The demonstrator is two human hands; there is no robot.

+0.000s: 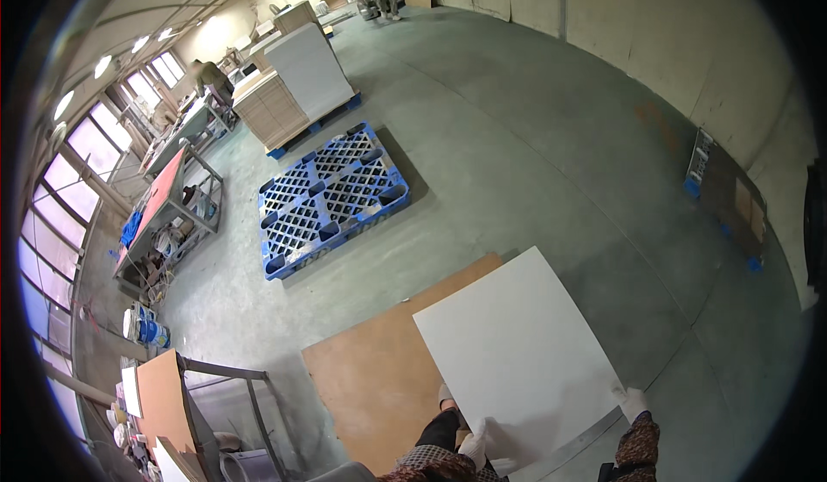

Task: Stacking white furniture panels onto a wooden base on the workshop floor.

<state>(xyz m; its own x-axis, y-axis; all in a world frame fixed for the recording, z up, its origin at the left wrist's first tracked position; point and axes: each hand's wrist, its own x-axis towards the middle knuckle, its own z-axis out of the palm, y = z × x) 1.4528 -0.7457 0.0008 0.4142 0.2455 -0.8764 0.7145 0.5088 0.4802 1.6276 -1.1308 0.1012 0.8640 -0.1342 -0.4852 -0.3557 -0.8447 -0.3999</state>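
Note:
A large white rectangular sheet [521, 344] is held in front of me, tilted across the corner of a brown board [366, 387]. My left hand [473, 444], in a pale glove, grips the sheet's near left edge; its fingers are partly hidden. Around the near right corner my gloved right hand [633, 403] is closed, with the sheet between thumb and fingers. Part of the brown board is covered by the sheet. My foot [445, 394] shows at the sheet's left edge, over the board.
Ahead lies a blue plastic pallet [332, 198], with stacked boards [293, 81] behind it. Workbenches [164, 185] line the left, near a bucket [151, 327]. A table [164, 391] stands close at lower left. Two people [211, 81] work farther off. A dark panel [732, 198] is by the right wall.

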